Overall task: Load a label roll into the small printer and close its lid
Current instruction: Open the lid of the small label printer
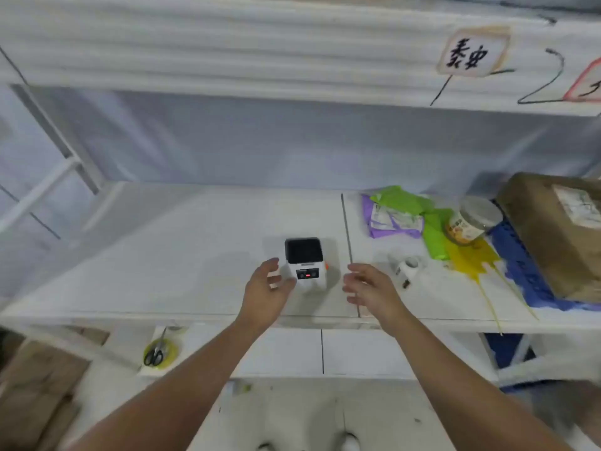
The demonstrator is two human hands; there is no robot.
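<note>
A small white printer [307, 265] with a dark lid on top stands on the white shelf [162, 255], its lid down and a red light on its front. My left hand [265, 292] hovers open just left of the printer, fingers spread, close to its side. My right hand [369, 289] is open a little to the right of it, holding nothing. A white label roll [406, 266] lies on its side on the shelf, to the right of my right hand.
At the right of the shelf lie green and purple bags [403, 216], a jar [471, 222], a yellow bag [471, 258], a blue sheet and a brown parcel [559, 236]. Scissors on a yellow tape roll [159, 351] sit on a lower ledge at the left.
</note>
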